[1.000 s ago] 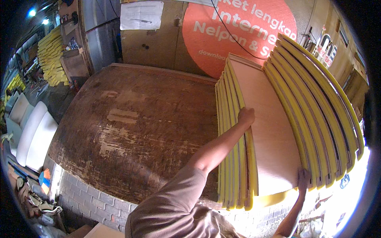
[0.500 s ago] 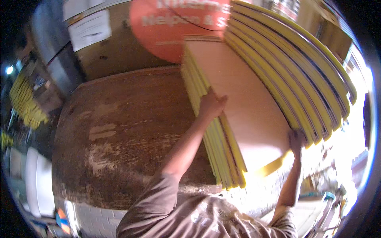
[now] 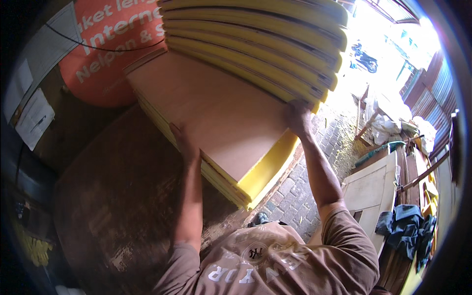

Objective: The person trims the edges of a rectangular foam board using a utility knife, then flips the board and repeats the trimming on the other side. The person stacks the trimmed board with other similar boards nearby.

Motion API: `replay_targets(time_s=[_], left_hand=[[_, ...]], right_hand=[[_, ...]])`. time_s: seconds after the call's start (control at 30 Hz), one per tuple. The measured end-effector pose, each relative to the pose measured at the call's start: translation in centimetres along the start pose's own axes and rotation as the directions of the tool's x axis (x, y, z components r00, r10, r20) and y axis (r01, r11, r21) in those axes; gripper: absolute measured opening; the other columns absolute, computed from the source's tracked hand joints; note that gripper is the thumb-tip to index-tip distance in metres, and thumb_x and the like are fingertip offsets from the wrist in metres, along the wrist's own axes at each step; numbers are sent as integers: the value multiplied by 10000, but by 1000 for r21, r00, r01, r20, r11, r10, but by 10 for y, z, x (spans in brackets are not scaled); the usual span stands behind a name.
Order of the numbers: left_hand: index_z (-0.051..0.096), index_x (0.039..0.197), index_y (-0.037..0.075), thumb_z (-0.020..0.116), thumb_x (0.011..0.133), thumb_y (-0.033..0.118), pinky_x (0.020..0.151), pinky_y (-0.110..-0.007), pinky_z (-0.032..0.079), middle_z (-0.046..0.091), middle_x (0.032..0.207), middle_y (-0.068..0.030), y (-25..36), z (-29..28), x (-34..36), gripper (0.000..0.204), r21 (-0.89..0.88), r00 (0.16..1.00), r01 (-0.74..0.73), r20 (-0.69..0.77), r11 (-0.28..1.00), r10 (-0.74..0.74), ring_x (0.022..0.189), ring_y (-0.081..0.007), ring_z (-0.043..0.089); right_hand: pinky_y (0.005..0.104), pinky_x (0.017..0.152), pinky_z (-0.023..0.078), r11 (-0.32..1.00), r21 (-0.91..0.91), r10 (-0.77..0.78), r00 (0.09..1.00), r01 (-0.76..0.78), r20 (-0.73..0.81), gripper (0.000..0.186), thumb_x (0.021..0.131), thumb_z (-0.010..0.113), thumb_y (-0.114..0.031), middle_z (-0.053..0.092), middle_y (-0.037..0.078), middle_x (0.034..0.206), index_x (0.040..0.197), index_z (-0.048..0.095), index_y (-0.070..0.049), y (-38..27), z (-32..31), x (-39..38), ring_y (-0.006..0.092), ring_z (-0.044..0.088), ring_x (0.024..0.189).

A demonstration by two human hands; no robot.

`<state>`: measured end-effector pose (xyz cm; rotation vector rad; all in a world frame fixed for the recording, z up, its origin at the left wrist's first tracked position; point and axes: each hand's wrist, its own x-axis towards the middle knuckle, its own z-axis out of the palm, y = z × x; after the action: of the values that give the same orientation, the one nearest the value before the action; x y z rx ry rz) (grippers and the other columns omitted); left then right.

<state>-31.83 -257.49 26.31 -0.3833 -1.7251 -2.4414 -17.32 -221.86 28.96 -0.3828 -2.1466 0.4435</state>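
At far left, a sheet of white paper hangs on the wall; right of it is a round orange sign with a dark cable across it. Below spreads a worn brown wooden bench, mostly in shadow. The left hand is at the left long edge of a rectangular tan board; whether its fingers pinch or only press, I cannot tell. The board tops a low pile toward the bench's right end, its yellow foam layer showing by the bench's near edge. Along the board's right side rises a fanned stack of yellow foam-edged panels. The right hand is at the board's near right corner, beside the stack's lowest layer; shadow hides its fingers, so its grip cannot be told. Handling this well probably means even pressure from 2 sides, board edges kept in line with the foam, and no fingertips dug into it. Farther right are paved ground, a parked motorcycle, a pale door panel and dark blue denim.
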Motion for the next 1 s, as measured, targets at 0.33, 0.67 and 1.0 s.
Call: replay_targets(time_s=[0.33, 0.67, 1.0], left_hand=[[192, 1573, -46, 404, 1065, 352, 1201, -410, 236, 259, 1622, -214, -41, -34, 20, 678, 140, 987, -163, 21, 977, 162, 1484, -300, 284], [505, 1365, 12, 413, 1035, 407, 1090, -420, 358, 598, 1265, -159, 97, 84, -218, 523, 130, 740, -673, 135, 728, 659, 1203, -277, 526], [471, 1452, 28, 632, 925, 474, 1051, -467, 450, 578, 1406, -205, -172, 218, -298, 709, 583, 44, -637, 681, 505, -731, 1273, -367, 570]], right_hand=[[445, 862, 538, 960, 160, 218, 971, -232, 103, 278, 907, 639, -189, 698, 207, 1083, 1143, 688, -50, -26, -13, -15, 370, 677, 1006], [390, 759, 533, 921, 250, 295, 954, -300, 57, 249, 888, 715, -164, 682, 159, 1025, 1102, 652, -52, 43, -81, -230, 254, 668, 813], [425, 754, 570, 104, -647, 925, -166, -755, 343, 390, 848, 651, -357, 730, 208, 885, 889, 746, 19, 342, -181, -567, 335, 716, 841]])
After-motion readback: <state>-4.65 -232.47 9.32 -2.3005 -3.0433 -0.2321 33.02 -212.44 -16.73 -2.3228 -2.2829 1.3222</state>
